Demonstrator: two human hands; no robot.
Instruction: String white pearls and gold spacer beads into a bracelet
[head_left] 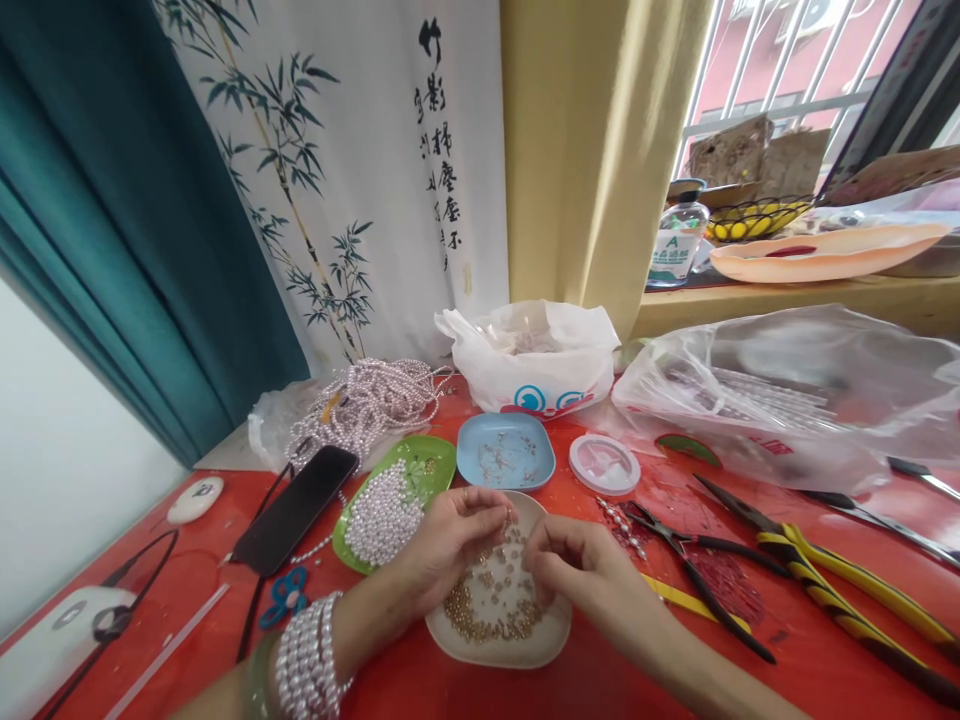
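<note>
My left hand (450, 540) and my right hand (574, 565) meet over a beige dish (499, 650) of small gold beads on the red table. Both hands have their fingers pinched together close to each other; what they hold is too small to name. Several pearl bracelets (307, 660) wrap my left wrist. A green leaf-shaped dish (424, 462) heaped with pearls lies just left of my left hand. A blue dish (506, 452) with tiny metal bits and a round white spool (604, 464) lie behind the hands.
A black phone (296, 508) and pearl strands (367, 400) lie at the left. Yellow-handled pliers (840, 580) and black-handled scissors (701, 575) lie at the right. A white plastic bag (536, 355) and a clear plastic bag (795, 400) stand behind.
</note>
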